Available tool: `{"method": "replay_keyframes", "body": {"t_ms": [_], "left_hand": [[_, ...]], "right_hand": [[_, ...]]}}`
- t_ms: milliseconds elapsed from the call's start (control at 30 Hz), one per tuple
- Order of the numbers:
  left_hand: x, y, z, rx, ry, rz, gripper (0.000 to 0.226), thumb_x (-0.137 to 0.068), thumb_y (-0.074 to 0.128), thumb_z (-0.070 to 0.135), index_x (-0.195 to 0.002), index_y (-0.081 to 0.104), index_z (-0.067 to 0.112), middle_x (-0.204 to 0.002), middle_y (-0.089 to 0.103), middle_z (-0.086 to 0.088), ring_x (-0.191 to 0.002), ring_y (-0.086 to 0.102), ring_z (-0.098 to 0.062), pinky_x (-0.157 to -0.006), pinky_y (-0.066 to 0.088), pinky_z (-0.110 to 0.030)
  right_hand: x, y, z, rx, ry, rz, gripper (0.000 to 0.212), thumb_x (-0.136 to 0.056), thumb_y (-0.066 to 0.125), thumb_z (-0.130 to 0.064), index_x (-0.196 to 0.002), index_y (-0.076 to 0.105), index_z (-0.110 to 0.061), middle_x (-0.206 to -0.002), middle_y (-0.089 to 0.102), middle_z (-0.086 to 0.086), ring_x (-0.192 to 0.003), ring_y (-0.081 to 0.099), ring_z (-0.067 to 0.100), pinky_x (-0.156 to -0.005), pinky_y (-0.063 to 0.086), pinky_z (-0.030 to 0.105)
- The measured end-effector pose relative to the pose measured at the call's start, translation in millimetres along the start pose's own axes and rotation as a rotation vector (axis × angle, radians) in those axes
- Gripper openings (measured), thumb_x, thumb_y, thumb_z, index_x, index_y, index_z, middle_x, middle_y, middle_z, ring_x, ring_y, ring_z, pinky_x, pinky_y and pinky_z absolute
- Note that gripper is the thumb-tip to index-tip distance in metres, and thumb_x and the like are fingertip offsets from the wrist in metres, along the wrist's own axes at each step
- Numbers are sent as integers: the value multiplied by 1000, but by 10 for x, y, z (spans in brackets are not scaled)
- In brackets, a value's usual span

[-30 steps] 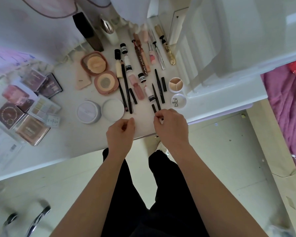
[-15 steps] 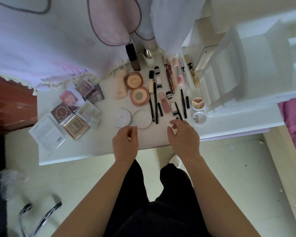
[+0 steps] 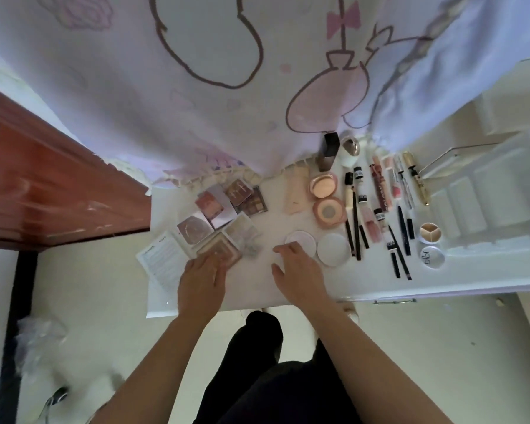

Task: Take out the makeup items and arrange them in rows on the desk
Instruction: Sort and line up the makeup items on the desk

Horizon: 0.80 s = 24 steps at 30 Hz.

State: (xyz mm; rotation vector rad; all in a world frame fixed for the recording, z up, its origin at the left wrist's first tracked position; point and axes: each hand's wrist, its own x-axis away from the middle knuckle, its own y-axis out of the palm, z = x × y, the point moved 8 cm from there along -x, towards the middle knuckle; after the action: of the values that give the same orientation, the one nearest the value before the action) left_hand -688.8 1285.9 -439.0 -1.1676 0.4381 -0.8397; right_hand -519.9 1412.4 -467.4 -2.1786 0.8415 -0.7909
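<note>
Makeup lies across the white desk. At the right, pencils, tubes and mascaras lie in rows, with two round white jars and two pink compacts beside them. At the left, several square palettes lie in a loose heap. My left hand rests its fingertips on the nearest pink-beige palette, fingers fairly straight. My right hand hovers over the desk beside the left white jar, fingers spread and holding nothing.
A white cloth with pink drawings hangs over the desk's back. A printed leaflet lies at the left edge. A white moulded organiser tray takes up the right side. A reddish wooden cabinet stands left.
Both hands have moved left, away from the pencils. My left hand has reached the palette heap, and my right hand now sits by the white jars. The camera view has shifted left too.
</note>
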Motion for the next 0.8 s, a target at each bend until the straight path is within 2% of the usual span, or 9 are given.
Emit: {"method": "replay_keyframes", "body": {"t_ms": [67, 133, 267, 333, 467, 667, 733, 800], "left_hand": [[55, 173, -257, -114, 75, -190, 38, -96, 54, 16, -133, 59, 18, -145, 53, 1, -115, 52, -34, -80, 51, -44], [135, 299, -448, -187, 129, -291, 52, -89, 58, 8, -138, 55, 24, -151, 45, 8, -113, 52, -32, -75, 50, -43], [-93, 261, -563, -113, 155, -313, 54, -86, 56, 6, -135, 58, 27, -147, 49, 11, -114, 51, -31, -83, 47, -45], [-158, 239, -626, -88, 149, -321, 52, -85, 56, 6, -133, 61, 27, -145, 52, 13, -115, 51, -29, -86, 46, -43], [-149, 211, -781, -63, 166, -295, 54, -79, 62, 3, -127, 65, 27, -136, 60, 12, -103, 57, -28, -78, 47, -40], [-261, 204, -833, -19, 185, -317, 52, -78, 62, 2, -122, 69, 30, -130, 64, 12, -94, 58, -25, -74, 45, -37], [-309, 163, -807, -11, 171, -361, 50, -85, 57, 8, -127, 65, 33, -137, 58, 15, -101, 55, -23, -79, 42, -36], [-328, 179, -843, -33, 156, -434, 46, -91, 50, 14, -131, 60, 35, -145, 50, 19, -109, 50, -21, -86, 40, -34]], "right_hand": [[-13, 166, -187, -107, -24, 45, 32, -91, 61, -23, -124, 61, -21, -124, 57, 0, -99, 65, 24, -76, 53, 36], [-49, 307, -277, -146, -28, 96, 28, -89, 64, -20, -117, 63, -19, -121, 59, -1, -94, 66, 22, -71, 53, 34], [-342, 473, -417, -75, -27, 87, 30, -84, 70, -23, -113, 65, -16, -121, 59, 2, -99, 63, 25, -78, 51, 32], [-426, 562, -448, -25, 10, 54, 26, -86, 69, -28, -109, 64, -18, -117, 58, 0, -99, 61, 25, -76, 47, 32], [-438, 700, -480, 14, 98, 36, 21, -89, 65, -39, -100, 64, -21, -109, 59, -3, -95, 61, 22, -71, 48, 33], [-327, 719, -446, 175, 217, -62, 36, -85, 66, -34, -118, 62, -20, -114, 63, 0, -102, 63, 25, -80, 51, 36], [-297, 683, -426, 29, 316, -47, 38, -82, 71, -36, -117, 64, -24, -110, 66, -5, -96, 66, 17, -82, 51, 31], [-240, 675, -438, -319, 472, -8, 37, -77, 80, -39, -109, 68, -24, -99, 71, -11, -83, 68, 6, -77, 51, 24]]}}
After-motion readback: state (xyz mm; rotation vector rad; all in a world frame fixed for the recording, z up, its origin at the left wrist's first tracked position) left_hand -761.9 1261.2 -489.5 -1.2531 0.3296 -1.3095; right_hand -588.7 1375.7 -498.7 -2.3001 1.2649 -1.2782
